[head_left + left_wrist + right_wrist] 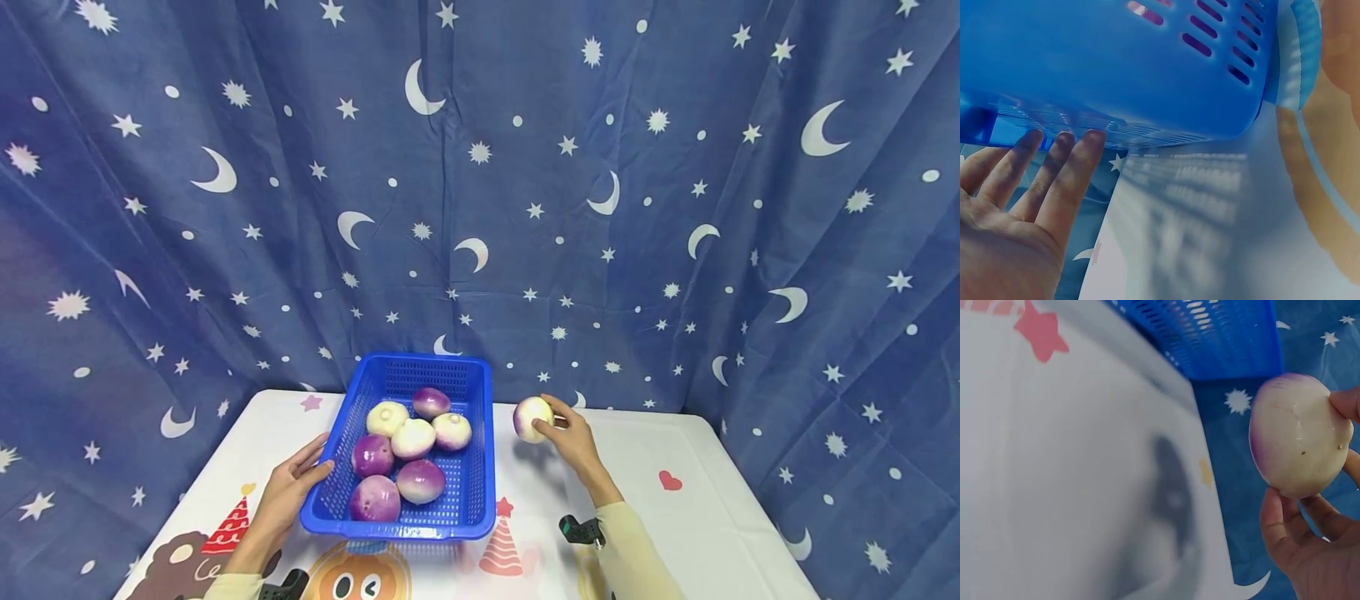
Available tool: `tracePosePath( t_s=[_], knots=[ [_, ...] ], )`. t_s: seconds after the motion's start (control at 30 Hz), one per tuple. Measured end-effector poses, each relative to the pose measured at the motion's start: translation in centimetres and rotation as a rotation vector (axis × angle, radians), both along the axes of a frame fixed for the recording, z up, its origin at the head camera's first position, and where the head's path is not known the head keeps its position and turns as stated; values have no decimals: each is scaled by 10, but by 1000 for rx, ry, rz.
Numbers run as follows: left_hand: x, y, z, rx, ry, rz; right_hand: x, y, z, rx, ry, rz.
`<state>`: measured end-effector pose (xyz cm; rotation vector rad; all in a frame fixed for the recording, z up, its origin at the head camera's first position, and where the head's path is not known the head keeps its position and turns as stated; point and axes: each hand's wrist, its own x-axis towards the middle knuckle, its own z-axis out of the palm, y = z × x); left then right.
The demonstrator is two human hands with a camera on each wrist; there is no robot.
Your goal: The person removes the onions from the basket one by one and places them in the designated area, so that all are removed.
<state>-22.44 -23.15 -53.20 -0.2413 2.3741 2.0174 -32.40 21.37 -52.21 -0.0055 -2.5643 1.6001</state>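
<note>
Right hand (573,442) out to the right of the blue basket (397,531), pinching a purple-and-white vegetable (531,419) between thumb and fingers. Thumb on one side, fingertips on the other in the right wrist view; pale skin with a purple flank, a few small dark specks. The held vegetable sits at the left end of the right hand, between that hand and the basket, apart from the basket's right wall and well apart from the left hand.

Left hand (288,487) at the basket's left side. Fingers straight and slightly spread, tips against the outside of the perforated plastic; thumb at the rim.

Basket at the left part of the white worktop (637,467), its contents nearer the left hand than the right: seven loose vegetables (421,482) of the same kind, some mostly purple, others mostly white.

Printed red heart (671,481) on the worktop, right of the right hand. Far side: blue curtain (480,183), white moons and stars. Pale sleeves (633,550) on both arms.
</note>
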Motion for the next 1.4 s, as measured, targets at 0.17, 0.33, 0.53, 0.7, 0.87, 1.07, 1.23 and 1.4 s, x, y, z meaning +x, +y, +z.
tracePosePath(
  t_s=[0.17,0.33,0.53,0.7,0.87,1.07,1.23,1.4],
  knots=[
    [-1,0,0,-3,-1,0,-9,2,-8,10,-30,-28],
    [-1,1,1,-11,-3,3,-19,4,-18,16,-57,-61],
    [-1,1,1,6,8,-6,-24,2,-32,42,-74,-68],
    [1,-1,0,-4,-7,-11,-30,-2,-44,71,-85,-67],
    [2,-1,2,-13,-19,-18,-36,-4,-47,111,-68,-68],
    [2,-1,2,-16,-21,-11,-38,-5,-47,102,-65,-55],
    [1,0,1,2,-9,-12,-39,-5,-51,104,-58,-54],
    [1,1,2,8,0,-10,-38,-5,-50,89,-52,-44]
  ],
)
